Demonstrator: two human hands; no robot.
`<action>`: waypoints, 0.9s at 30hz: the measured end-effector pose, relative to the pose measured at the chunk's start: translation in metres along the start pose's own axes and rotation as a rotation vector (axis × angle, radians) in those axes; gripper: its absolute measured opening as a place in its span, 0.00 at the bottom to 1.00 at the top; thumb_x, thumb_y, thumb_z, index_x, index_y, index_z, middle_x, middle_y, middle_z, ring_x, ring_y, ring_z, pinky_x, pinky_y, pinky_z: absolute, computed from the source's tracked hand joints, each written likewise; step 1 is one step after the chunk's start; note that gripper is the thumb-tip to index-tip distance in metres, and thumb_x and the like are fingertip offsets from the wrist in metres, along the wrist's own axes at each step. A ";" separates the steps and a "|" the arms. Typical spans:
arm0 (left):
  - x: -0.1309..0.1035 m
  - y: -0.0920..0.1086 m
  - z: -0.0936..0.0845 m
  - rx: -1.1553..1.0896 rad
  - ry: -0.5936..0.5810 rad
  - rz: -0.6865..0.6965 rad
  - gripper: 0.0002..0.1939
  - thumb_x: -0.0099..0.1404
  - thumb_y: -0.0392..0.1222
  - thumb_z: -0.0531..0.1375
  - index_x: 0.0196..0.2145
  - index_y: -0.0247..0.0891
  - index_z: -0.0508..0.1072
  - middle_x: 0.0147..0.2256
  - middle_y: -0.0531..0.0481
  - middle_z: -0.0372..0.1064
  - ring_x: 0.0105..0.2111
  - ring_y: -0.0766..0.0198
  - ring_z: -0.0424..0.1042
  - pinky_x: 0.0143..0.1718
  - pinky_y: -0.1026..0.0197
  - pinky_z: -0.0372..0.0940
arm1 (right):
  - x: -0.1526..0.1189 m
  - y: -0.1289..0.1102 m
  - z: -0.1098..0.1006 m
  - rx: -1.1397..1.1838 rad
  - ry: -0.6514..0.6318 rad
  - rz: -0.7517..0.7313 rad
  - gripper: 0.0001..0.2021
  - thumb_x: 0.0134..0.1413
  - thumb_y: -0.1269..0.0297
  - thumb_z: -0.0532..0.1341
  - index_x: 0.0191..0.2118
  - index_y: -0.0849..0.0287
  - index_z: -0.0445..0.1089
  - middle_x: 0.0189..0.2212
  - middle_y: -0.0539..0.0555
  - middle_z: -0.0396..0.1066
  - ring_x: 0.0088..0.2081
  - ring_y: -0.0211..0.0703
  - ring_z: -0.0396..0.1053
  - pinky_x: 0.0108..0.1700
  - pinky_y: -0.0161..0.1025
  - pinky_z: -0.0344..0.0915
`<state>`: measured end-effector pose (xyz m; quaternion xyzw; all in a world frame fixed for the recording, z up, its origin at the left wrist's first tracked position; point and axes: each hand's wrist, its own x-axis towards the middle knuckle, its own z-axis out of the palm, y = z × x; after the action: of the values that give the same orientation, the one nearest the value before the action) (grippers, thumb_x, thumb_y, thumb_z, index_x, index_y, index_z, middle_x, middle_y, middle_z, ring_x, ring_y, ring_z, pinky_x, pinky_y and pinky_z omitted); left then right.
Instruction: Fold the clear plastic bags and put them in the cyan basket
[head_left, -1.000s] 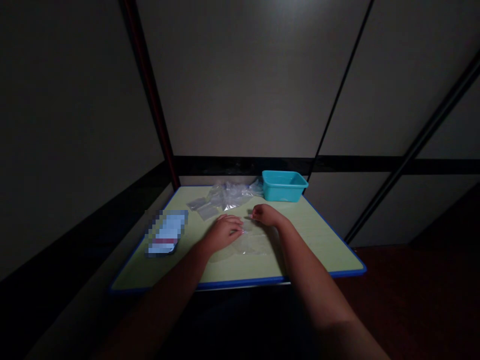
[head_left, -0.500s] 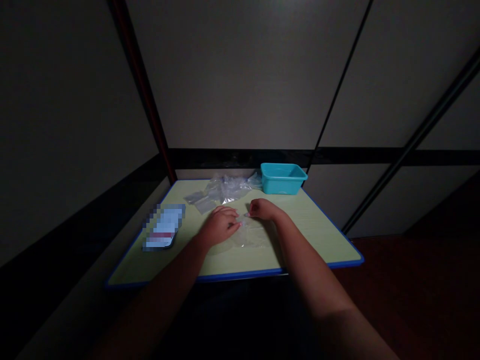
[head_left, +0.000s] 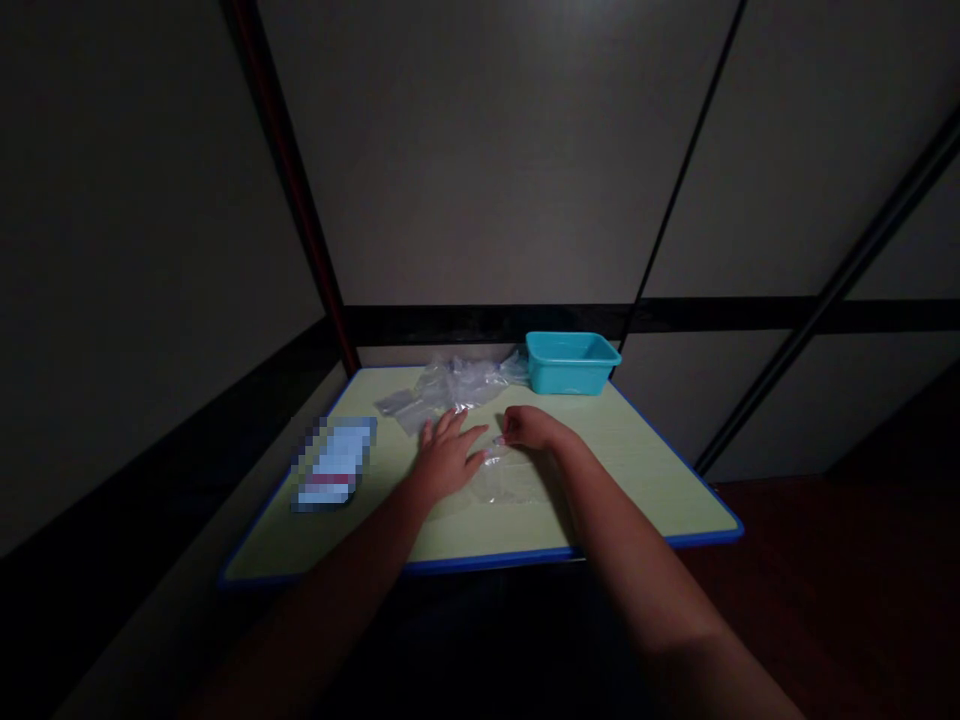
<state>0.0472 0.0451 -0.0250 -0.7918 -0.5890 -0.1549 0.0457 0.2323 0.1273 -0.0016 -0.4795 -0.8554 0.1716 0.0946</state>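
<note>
A clear plastic bag (head_left: 502, 480) lies flat on the light green table (head_left: 637, 480), near its front middle. My left hand (head_left: 448, 455) is over the bag's left side with its fingers spread, and nothing shows in its grip. The fingers of my right hand (head_left: 527, 427) are pinched together on the bag's upper edge. Several more clear bags (head_left: 465, 382) lie crumpled in a pile behind my hands.
A turquoise plastic basket (head_left: 572, 375) stands at the back right of the table, beside the pile. At the left lies a phone (head_left: 337, 465), its screen blurred by pixels. Dark-banded panels (head_left: 487, 180) rise behind the table.
The fingers of my left hand have come off the bag's edge and spread apart. My right hand keeps its pinch. The whole view has shifted slightly.
</note>
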 end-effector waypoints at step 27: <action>-0.003 0.001 -0.014 -0.061 -0.256 0.272 0.29 0.68 0.54 0.44 0.64 0.43 0.47 0.65 0.48 0.39 0.64 0.61 0.40 0.62 0.43 0.32 | -0.008 0.000 -0.019 0.022 0.415 -0.075 0.14 0.63 0.61 0.48 0.36 0.61 0.68 0.34 0.56 0.71 0.35 0.41 0.66 0.38 0.35 0.59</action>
<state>0.0450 0.0385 -0.0129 -0.8784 -0.4726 -0.0631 -0.0328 0.2423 0.1246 0.0165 -0.4711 -0.8330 0.0746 0.2805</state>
